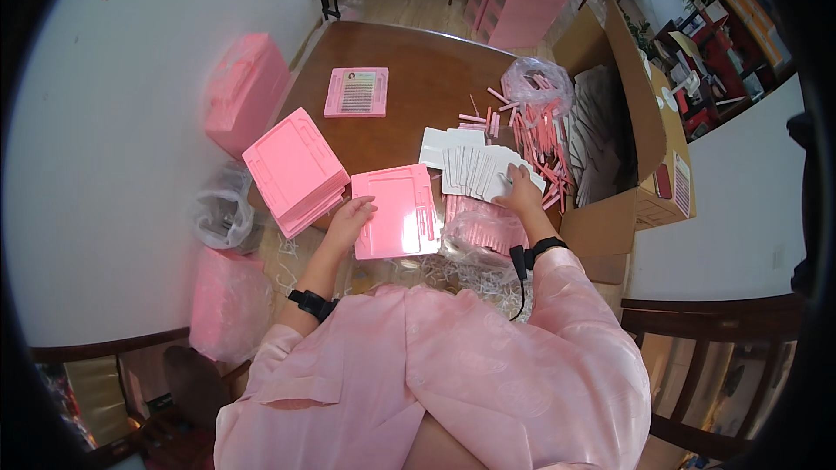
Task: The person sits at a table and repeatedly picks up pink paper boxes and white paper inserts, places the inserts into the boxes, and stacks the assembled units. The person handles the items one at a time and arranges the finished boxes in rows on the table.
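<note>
In front of me lies a flat pink plastic board (387, 224) with moulded slots along its right side. My left hand (349, 223) grips its left edge, fingers closed over the rim. My right hand (522, 192) is closed on the right end of a fanned row of white cards (475, 171). A loose pile of pink and white sticks (542, 150) lies beyond that hand. Under the cards' near edge, a clear plastic bag of pink pieces (485, 231) sits by my right wrist. A stack of similar pink boards (296, 165) stands left of my left hand.
Farther back on the brown table (427, 57) lies a pink board with a printed sheet (359, 92). An open cardboard box (640, 109) holding white pieces stands at right. Left of the table are wrapped pink cases (248, 91) and a lined bin (225, 213). Pink drawer units (522, 0) stand behind.
</note>
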Available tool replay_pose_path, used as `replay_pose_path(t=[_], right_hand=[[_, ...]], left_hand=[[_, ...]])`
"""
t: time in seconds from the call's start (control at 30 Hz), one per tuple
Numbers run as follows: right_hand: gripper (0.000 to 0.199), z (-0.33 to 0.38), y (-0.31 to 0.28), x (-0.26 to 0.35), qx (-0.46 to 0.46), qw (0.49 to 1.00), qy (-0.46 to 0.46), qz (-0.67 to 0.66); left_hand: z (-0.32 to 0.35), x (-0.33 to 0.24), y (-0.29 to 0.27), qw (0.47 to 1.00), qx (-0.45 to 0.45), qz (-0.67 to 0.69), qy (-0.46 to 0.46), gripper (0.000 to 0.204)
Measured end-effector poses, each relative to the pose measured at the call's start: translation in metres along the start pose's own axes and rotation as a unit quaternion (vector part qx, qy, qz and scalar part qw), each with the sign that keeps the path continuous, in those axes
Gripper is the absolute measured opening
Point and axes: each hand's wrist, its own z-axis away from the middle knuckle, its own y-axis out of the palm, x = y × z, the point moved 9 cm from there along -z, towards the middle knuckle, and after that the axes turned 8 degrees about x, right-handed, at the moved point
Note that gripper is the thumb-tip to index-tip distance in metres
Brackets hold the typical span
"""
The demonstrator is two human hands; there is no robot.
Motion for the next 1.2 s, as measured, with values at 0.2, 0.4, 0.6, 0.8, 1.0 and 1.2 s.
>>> replay_pose_path(t=[0.2, 0.4, 0.6, 0.8, 1.0, 1.2], right_hand=[[0.046, 0.021, -0.007, 0.005, -0.038, 0.997, -0.053, -0.044], [0.033, 0.03, -0.02, -0.008, -0.061, 0.987, -0.125, -0.081], [0.022, 0.038, -0.072, -0.019, -0.094, 0.977, -0.127, -0.143], [0.015, 0.051, -0.114, 0.009, -0.012, 0.776, -0.097, -0.623], [0.019, 0.091, -0.08, 0.112, 0.237, 0.573, -0.094, -0.779], [0.023, 0.088, -0.072, 0.11, 0.095, 0.752, -0.03, -0.651]], left_hand=[[-0.003, -0.013, 0.023, 0.998, 0.0, -0.061, 0.004, 0.039], [-0.018, -0.024, 0.067, 0.994, 0.03, -0.107, 0.017, 0.039], [-0.033, -0.05, 0.111, 0.982, 0.088, -0.158, 0.057, 0.043], [-0.031, -0.13, 0.161, 0.96, 0.221, 0.029, 0.17, 0.095], [-0.022, -0.191, 0.199, 0.899, 0.331, 0.216, 0.191, 0.122], [-0.013, -0.19, 0.191, 0.85, 0.377, 0.324, 0.175, 0.106]])
